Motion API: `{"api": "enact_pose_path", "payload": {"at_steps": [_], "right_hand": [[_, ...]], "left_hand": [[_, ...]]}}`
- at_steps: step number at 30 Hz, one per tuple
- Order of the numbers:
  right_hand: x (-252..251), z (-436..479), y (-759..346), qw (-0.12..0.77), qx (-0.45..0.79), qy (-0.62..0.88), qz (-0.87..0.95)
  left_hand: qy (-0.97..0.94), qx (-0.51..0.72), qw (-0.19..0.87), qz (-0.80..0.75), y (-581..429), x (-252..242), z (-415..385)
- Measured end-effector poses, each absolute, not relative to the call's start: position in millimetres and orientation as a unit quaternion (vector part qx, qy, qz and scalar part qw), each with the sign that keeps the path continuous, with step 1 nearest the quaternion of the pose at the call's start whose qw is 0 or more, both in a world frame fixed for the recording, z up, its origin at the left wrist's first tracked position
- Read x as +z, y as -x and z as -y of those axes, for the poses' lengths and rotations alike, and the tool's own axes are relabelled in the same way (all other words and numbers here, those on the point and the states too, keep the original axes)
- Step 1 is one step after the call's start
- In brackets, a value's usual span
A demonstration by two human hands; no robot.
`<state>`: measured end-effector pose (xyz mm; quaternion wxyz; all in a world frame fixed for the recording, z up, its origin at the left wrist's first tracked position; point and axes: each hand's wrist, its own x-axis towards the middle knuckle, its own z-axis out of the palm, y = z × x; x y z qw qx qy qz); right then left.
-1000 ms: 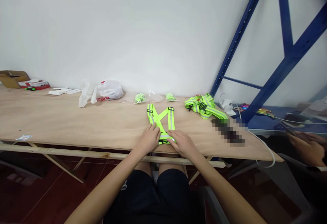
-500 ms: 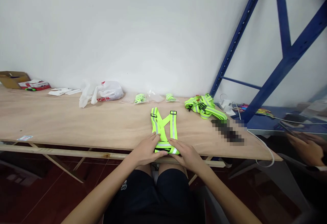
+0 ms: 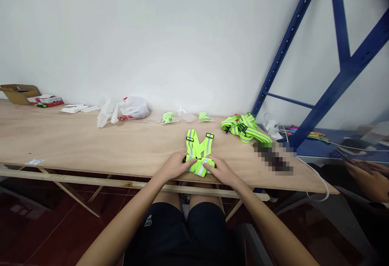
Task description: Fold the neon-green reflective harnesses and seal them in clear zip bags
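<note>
A neon-yellow reflective vest (image 3: 198, 149) made of straps with silver stripes lies near the table's front edge. Its two shoulder straps with black buckles point away from me, and its lower part is folded over in a bundle. My left hand (image 3: 176, 165) grips the left side of that bundle, thumb on top and fingers partly hidden. On the other side my right hand (image 3: 222, 170) holds the folded straps, its thumb and fingers pressing on them. Both hands rest low over the wooden table (image 3: 91, 144).
More reflective straps (image 3: 243, 127) lie heaped to the right. Along the wall sit two bagged vests (image 3: 168, 117), a white plastic bag (image 3: 133, 108), papers (image 3: 75, 108) and boxes (image 3: 20, 94). A blue metal frame (image 3: 328, 84) rises at right, near another person's hands (image 3: 367, 181).
The vest's lower part has been folded up and away from me into a shorter bundle. Both hands have moved forward with it, and the view has shifted slightly.
</note>
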<state>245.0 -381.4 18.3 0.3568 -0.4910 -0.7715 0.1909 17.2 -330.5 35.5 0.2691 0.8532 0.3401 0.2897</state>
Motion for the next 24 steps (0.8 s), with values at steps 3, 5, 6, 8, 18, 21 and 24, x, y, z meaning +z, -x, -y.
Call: {"api": "enact_pose_path", "payload": {"at_steps": [3, 5, 6, 8, 18, 21, 24], "right_hand": [[14.2, 371.5, -247.4, 0.354, 0.168, 0.501, 0.771], [11.2, 367.9, -249.8, 0.341, 0.142, 0.522, 0.768], [9.8, 367.0, -250.8, 0.334, 0.128, 0.534, 0.766], [7.1, 366.1, -252.1, 0.323, 0.096, 0.554, 0.761], [-3.0, 362.5, -248.1, 0.328, -0.067, 0.541, 0.772], [-3.8, 367.9, -247.9, 0.326, -0.059, 0.513, 0.792], [-2.8, 378.2, -247.5, 0.327, -0.013, 0.509, 0.796]], "left_hand": [[-0.844, 0.279, 0.269, -0.372, -26.0, 35.8, 319.2], [-0.841, 0.274, 0.266, -0.384, -31.4, 34.3, 313.2], [-0.840, 0.272, 0.263, -0.390, -33.9, 33.1, 310.8], [-0.838, 0.269, 0.250, -0.404, -38.3, 30.0, 307.0], [-0.852, 0.261, 0.136, -0.433, -49.9, 20.4, 300.4], [-0.870, 0.253, 0.117, -0.406, -49.2, 20.9, 305.8], [-0.888, 0.242, 0.110, -0.375, -44.9, 22.1, 314.2]]}}
